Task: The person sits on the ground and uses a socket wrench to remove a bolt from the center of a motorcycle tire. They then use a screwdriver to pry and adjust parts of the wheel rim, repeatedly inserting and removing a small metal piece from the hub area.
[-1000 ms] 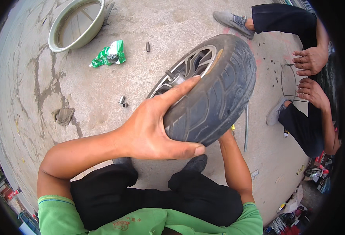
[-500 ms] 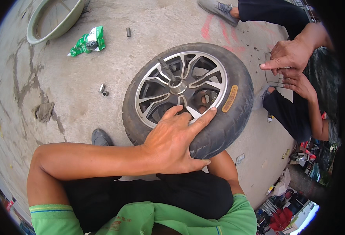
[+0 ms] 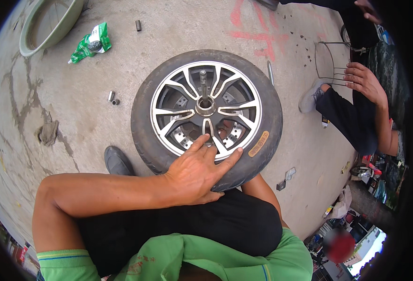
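Observation:
A small motor-vehicle wheel (image 3: 143,107), with a black tyre and silver-and-black spokes, lies tilted in front of my lap. A brake disc (image 3: 182,137) with holes shows behind the spokes. From the hub (image 3: 205,107) a dark metal rod (image 3: 203,84) sticks up. My left hand (image 3: 195,173) grips the wheel's near edge, fingers spread over the rim and tyre sidewall, thumb at the tread. My right forearm (image 3: 265,193) passes under the wheel on the right. Skin shows through a spoke gap, but my right hand's fingers are mostly hidden beneath the wheel.
Far left are a pale green basin (image 3: 52,44) and a green pouch (image 3: 91,44). Small metal sleeves (image 3: 111,96), a rag (image 3: 47,133) and a metal bar (image 3: 270,73) lie on concrete. At right, a person's hand (image 3: 368,84) is beside a wire loop (image 3: 316,61).
The wheel has shifted left and turned flatter toward me, my left hand moving with it. The other person's pointing hand has drawn back to the upper right.

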`<state>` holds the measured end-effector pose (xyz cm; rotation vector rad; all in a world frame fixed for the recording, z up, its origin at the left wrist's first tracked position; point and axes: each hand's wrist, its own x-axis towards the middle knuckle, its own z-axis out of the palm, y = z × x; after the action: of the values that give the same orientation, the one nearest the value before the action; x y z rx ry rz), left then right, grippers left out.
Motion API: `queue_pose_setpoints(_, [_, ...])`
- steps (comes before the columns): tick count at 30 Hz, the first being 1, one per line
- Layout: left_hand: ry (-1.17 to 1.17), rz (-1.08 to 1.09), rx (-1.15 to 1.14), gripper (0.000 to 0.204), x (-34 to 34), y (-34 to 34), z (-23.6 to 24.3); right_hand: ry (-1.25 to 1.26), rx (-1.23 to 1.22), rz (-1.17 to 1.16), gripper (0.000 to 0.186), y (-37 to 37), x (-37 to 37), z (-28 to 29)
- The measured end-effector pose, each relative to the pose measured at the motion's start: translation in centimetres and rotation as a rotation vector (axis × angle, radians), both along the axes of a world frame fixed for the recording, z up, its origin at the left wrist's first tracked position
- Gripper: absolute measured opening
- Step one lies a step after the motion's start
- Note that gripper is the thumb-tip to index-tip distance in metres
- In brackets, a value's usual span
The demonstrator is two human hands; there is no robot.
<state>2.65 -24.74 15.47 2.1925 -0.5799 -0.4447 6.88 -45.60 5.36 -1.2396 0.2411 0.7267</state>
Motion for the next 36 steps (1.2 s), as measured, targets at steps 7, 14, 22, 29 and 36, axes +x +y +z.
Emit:
queue_pose_setpoints(7, [-0.031, -0.261, 0.209, 0.108, -0.5, 0.6, -1.5, 0.202, 0.093, -0.128, 0.049, 0.0, -0.3, -3.7])
queue_pose_setpoints(14, [0.040, 0.192, -0.127, 0.058, -0.6, 8.0, -6.8, 0.371, 0.239, -0.241, 0.050, 0.2, 2.5, -8.3])
queue_pose_setpoints(22, [0.016, 0.349, -0.316, 0.025, 6.3, 6.0, -8.1, 0.436, 0.276, -0.287, 0.051, -1.9, 2.8, -9.0])
queue_pose_setpoints(29, [-0.193, 0.213, -0.201, 0.018, 8.4, 6.1, -7.8, 0.419, 0.317, -0.332, 0.052, -4.6, 4.1, -9.5])
queue_pose_setpoints(36, [-0.300, 0.191, -0.039, 0.019, 10.5, 7.1, -8.0, 0.275, -0.278, -0.430, 0.039, -8.4, 6.0, -8.0])
